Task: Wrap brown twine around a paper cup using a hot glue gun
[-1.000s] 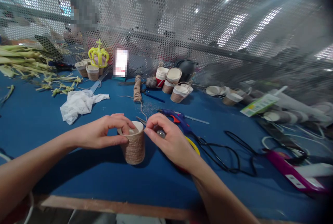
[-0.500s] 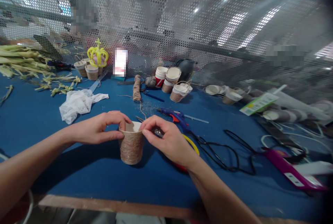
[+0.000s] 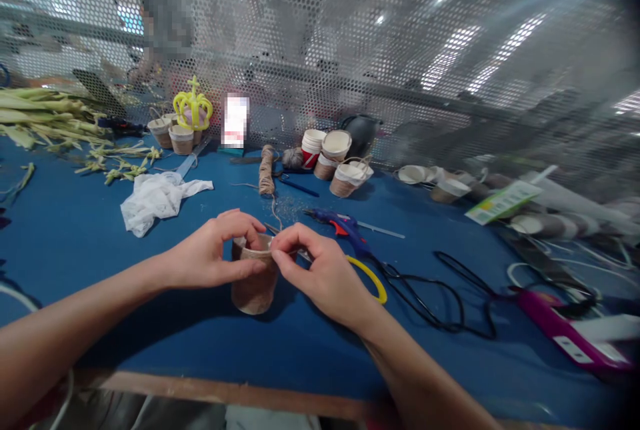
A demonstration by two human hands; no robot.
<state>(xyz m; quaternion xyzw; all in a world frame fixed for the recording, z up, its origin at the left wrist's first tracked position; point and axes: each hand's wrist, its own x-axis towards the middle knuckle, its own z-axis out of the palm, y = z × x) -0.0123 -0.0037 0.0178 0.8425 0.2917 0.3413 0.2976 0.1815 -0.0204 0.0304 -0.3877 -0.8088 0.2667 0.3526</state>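
A small paper cup wrapped in brown twine stands on the blue table near its front edge. My left hand grips the cup's rim from the left, thumb in front and fingers curled over the top. My right hand pinches a strand of twine at the right of the rim. The strand runs back to a twine spool farther up the table. A blue glue gun lies just behind my right hand.
Yellow-handled scissors and a black cord lie at the right. Stacked paper cups, a white cloth, green leaf strips and a yellow crown lie farther back. A perforated metal screen closes off the far side; a person sits behind it.
My right hand has moved left onto the cup's rim with the twine strand. My left hand's fingers have curled further over the rim. The cup has stayed in place.
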